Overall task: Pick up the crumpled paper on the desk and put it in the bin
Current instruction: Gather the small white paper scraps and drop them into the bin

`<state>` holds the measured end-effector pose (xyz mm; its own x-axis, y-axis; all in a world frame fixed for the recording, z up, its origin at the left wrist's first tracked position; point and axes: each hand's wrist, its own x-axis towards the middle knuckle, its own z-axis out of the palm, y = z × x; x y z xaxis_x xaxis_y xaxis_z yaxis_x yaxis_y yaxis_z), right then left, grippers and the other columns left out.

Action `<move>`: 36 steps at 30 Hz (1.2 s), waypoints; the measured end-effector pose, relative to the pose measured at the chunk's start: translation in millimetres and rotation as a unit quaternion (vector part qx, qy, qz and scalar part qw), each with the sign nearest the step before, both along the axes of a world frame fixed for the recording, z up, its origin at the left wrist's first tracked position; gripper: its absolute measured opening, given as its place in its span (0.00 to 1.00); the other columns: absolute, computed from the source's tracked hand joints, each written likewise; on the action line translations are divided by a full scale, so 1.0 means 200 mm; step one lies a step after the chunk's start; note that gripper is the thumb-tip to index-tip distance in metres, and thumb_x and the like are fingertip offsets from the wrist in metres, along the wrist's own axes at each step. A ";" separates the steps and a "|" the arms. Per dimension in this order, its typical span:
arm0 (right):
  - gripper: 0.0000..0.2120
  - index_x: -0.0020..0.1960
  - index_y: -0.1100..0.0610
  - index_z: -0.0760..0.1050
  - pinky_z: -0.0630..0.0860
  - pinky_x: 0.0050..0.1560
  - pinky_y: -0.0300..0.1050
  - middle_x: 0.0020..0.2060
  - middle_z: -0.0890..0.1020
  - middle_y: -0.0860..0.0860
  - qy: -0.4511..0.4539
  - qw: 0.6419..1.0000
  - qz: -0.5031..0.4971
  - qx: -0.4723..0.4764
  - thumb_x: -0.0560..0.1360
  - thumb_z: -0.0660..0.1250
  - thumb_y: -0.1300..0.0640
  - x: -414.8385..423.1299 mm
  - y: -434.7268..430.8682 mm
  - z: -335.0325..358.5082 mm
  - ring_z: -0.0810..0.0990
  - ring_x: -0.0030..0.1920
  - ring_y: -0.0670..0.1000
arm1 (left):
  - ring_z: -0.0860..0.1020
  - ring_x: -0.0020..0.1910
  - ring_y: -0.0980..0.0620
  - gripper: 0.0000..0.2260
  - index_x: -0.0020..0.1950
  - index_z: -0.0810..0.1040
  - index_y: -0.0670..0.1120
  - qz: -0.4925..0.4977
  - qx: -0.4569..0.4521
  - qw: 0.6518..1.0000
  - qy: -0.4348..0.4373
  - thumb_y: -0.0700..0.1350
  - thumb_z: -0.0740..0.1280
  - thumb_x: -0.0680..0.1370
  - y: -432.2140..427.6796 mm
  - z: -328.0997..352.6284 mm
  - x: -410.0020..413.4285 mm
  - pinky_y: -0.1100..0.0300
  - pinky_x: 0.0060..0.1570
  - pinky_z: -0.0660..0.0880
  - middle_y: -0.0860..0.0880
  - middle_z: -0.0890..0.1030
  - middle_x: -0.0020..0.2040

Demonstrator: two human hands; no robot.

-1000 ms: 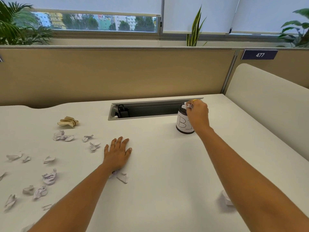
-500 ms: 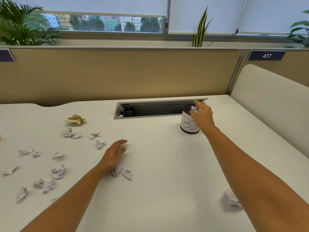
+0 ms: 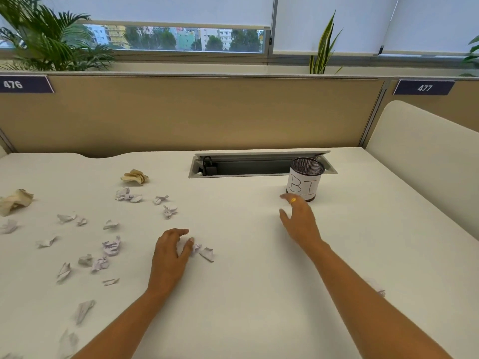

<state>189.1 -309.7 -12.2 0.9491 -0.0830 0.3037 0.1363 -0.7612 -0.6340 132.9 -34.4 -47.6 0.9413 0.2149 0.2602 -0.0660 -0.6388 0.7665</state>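
Gripped near the middle of the pale desk surface [image 3: 259, 294], well in from every edge: a small crumpled white paper scrap [image 3: 184, 246], inside the curled fingers and thumb of the left hand [image 3: 169, 255]. Lying just to its right, two neighbouring white scraps [image 3: 207, 253] (touching the held one or only close, hard to say). Judged as the pick-up step of one more round, with the carry to the bin not yet begun. Next, probably: lift clear without dragging the neighbours, cross rightward toward the far edge, release over the open rim of the black mesh cylinder bin [image 3: 305, 182] with its white "BI" label, standing at the right end of the grey cable trough [image 3: 246, 167]. Hovering just in front of that bin: right hand [image 3: 298, 221], loosely spread, gold ring [image 3: 293, 200] on one finger, holding nothing. Counted: one bin; two tan paper wads [image 3: 134, 176] toward the far left corner; roughly twenty white scraps over the left half, some clumped, so no exact figure; one half-hidden white scrap [image 3: 378, 290] behind the right forearm, toward the right edge.
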 end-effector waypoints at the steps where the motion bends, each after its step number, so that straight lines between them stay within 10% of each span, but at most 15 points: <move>1: 0.19 0.66 0.59 0.69 0.64 0.67 0.43 0.66 0.72 0.55 0.015 1.000 0.002 -0.006 0.75 0.63 0.64 -0.04 0.00 -0.05 0.68 0.68 0.54 | 0.75 0.55 0.45 0.12 0.58 0.76 0.44 -0.005 0.006 1.000 0.010 0.44 0.67 0.75 -0.01 0.00 -0.02 0.54 0.53 0.71 0.45 0.77 0.56; 8: 0.21 0.70 0.58 0.63 0.62 0.70 0.45 0.69 0.68 0.54 0.054 0.997 -0.026 -0.050 0.78 0.59 0.59 -0.20 -0.01 -0.17 0.63 0.71 0.53 | 0.69 0.52 0.52 0.34 0.65 0.70 0.54 -0.077 0.144 0.986 0.036 0.68 0.57 0.63 -0.07 0.00 -0.09 0.61 0.54 0.66 0.52 0.75 0.54; 15: 0.19 0.68 0.61 0.67 0.63 0.69 0.45 0.66 0.73 0.56 0.038 0.995 -0.041 -0.087 0.78 0.58 0.59 -0.24 0.01 -0.18 0.68 0.69 0.54 | 0.72 0.57 0.46 0.17 0.66 0.70 0.54 -0.105 0.194 0.975 0.032 0.50 0.63 0.77 -0.15 0.00 -0.07 0.56 0.56 0.70 0.48 0.75 0.56; 25: 0.16 0.62 0.65 0.73 0.70 0.63 0.51 0.59 0.78 0.59 0.020 0.992 -0.051 -0.111 0.76 0.59 0.60 -0.24 0.03 -0.18 0.74 0.62 0.60 | 0.68 0.65 0.43 0.31 0.73 0.56 0.56 -0.185 0.247 0.937 0.166 0.50 0.67 0.74 -0.19 0.14 0.06 0.57 0.63 0.66 0.45 0.64 0.68; 36: 0.13 0.58 0.65 0.74 0.72 0.58 0.51 0.53 0.80 0.60 0.008 0.991 -0.053 -0.121 0.75 0.60 0.62 -0.25 0.03 -0.16 0.75 0.56 0.60 | 0.76 0.55 0.48 0.11 0.57 0.79 0.46 -0.184 0.216 0.945 0.164 0.44 0.63 0.77 -0.29 0.20 0.08 0.66 0.45 0.62 0.48 0.72 0.46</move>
<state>139.8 -303.0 -44.1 0.9435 -0.1091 0.3127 0.0391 -0.9009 -0.4323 148.3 -93.3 -7.9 0.9770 -0.2014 -0.0699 -0.1479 -0.8766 0.4580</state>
